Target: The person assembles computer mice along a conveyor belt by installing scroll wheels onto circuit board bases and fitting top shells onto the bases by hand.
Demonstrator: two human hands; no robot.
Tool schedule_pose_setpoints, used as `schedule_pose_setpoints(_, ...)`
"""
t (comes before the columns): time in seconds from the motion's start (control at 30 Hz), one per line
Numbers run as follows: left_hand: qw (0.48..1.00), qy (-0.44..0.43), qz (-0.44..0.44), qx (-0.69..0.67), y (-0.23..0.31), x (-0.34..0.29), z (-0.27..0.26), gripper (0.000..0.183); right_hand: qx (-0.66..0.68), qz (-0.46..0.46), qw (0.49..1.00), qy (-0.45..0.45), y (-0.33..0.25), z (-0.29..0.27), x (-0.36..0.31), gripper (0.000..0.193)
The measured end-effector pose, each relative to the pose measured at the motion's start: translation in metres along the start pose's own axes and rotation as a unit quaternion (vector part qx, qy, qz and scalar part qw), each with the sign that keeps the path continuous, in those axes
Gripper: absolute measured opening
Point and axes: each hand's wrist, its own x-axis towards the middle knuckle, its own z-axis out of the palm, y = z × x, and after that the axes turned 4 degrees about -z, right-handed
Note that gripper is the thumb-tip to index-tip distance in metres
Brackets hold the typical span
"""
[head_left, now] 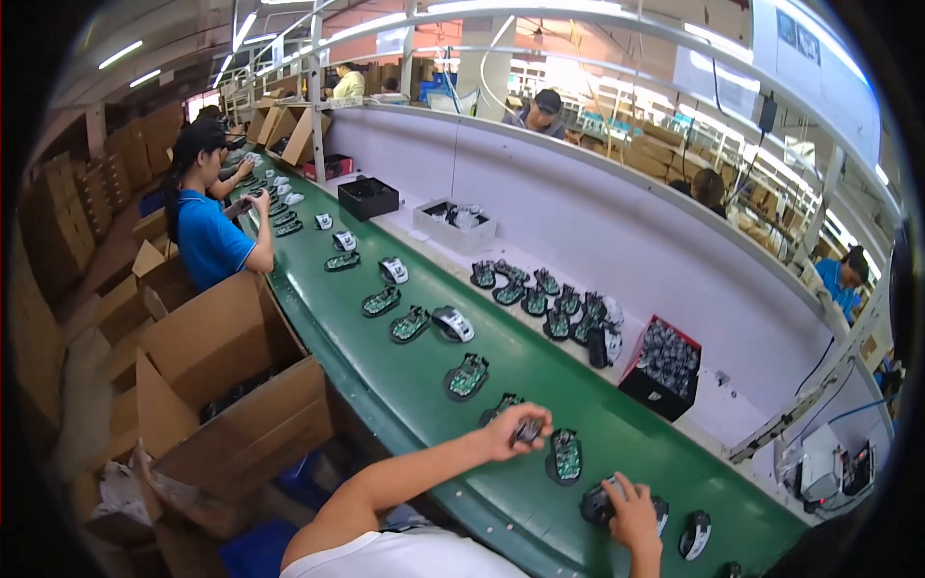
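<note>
My left hand (515,435) is above the green belt, its fingers curled round a small dark part (526,430) whose kind I cannot make out. Partly behind that hand lies an open mouse base (498,408) with a green circuit board. Between my two hands sits another mouse base (567,459), board side up. My right hand (632,511) is bent over a dark computer mouse (596,505), fingertips on its top and side. The palm hides part of a second mouse shell (661,512). Just right of it stands a grey-and-black mouse shell (695,536).
The conveyor belt (385,356) carries several mouse bases and shells. Along its far side are clustered mouse bases (535,301), a red-rimmed box of small dark parts (665,361), a white box (453,226) and a black tray (368,197). A co-worker (207,231) stands left, near an open carton (231,385).
</note>
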Motion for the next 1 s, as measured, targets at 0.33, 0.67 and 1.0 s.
schedule_pose_setpoints(0.33,0.980,-0.134,-0.037,0.145,0.030,0.039,0.039,0.023,0.024,0.105,0.984,0.142,-0.008,0.005,-0.001,0.068)
schedule_pose_setpoints(0.67,0.872,-0.289,-0.371,0.138,-0.075,0.006,0.032,0.031,0.182,0.229,0.914,0.281,-0.029,0.006,-0.005,0.073)
schedule_pose_setpoints(1.0,0.857,-0.321,-0.390,0.098,-0.074,-0.007,0.018,0.022,0.126,0.157,0.958,0.204,-0.072,0.007,0.111,0.058)
